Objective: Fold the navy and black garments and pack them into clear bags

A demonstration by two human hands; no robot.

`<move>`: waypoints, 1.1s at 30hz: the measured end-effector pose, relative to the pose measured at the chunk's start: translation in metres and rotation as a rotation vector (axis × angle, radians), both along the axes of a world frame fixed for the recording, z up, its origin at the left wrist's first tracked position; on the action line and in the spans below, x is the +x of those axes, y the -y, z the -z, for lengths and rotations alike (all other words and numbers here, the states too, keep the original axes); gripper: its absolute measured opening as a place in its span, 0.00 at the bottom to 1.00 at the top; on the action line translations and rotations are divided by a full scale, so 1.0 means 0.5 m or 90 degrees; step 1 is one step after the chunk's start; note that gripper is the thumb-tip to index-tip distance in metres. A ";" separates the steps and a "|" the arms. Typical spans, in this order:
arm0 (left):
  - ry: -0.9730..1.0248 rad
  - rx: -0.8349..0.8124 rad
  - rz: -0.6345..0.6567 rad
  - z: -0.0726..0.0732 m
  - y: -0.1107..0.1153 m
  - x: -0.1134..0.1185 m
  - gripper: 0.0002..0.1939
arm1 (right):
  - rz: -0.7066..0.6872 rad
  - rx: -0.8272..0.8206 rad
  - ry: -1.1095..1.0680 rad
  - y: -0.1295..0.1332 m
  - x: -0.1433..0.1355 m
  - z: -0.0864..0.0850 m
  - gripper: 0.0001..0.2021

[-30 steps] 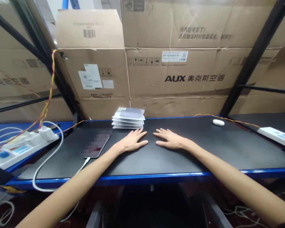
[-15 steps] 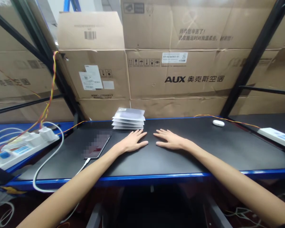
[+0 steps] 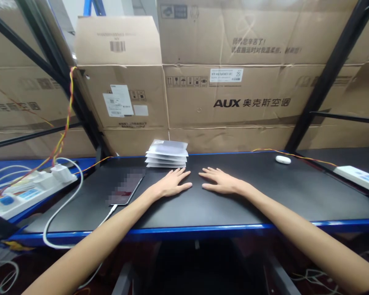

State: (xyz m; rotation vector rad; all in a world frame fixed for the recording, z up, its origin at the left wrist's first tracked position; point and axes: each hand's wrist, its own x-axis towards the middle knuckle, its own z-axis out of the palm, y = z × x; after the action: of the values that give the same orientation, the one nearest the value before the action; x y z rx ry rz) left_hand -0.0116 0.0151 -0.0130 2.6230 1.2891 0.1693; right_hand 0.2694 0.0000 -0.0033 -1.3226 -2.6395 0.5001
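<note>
My left hand [image 3: 174,182] lies palm down on the black tabletop [image 3: 233,211], fingers spread and holding nothing. Opposite it, my right hand [image 3: 221,181] rests flat in the same way, its fingertips pointing toward the left ones with a gap between. Just behind my left fingers stands a stack of white, flat, translucent packets [image 3: 167,154]. A phone [image 3: 126,190] lies left of my left hand, a white cable [image 3: 111,213] plugged into its near end. Off to the right of my right hand is a small white rounded case [image 3: 283,159].
A white power strip [image 3: 33,192] crowded with plugs sits at the left, another power strip [image 3: 359,177] at the right. Cardboard sheets [image 3: 249,116] form the back wall. Black metal posts [image 3: 320,86] rise at both sides. A blue edge [image 3: 203,232] runs along the front.
</note>
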 end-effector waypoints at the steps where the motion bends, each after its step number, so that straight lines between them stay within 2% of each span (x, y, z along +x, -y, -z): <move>1: 0.002 0.003 0.002 0.001 -0.001 -0.001 0.41 | 0.001 0.000 0.001 0.000 0.000 0.000 0.41; 33: -0.021 -0.014 -0.007 -0.009 0.005 0.004 0.42 | 0.001 0.000 -0.001 0.000 0.000 0.001 0.41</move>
State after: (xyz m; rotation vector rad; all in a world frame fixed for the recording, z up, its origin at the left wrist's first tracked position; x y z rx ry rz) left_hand -0.0097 0.0126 -0.0083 2.6116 1.3076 0.1132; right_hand 0.2692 -0.0002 -0.0039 -1.3229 -2.6371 0.5017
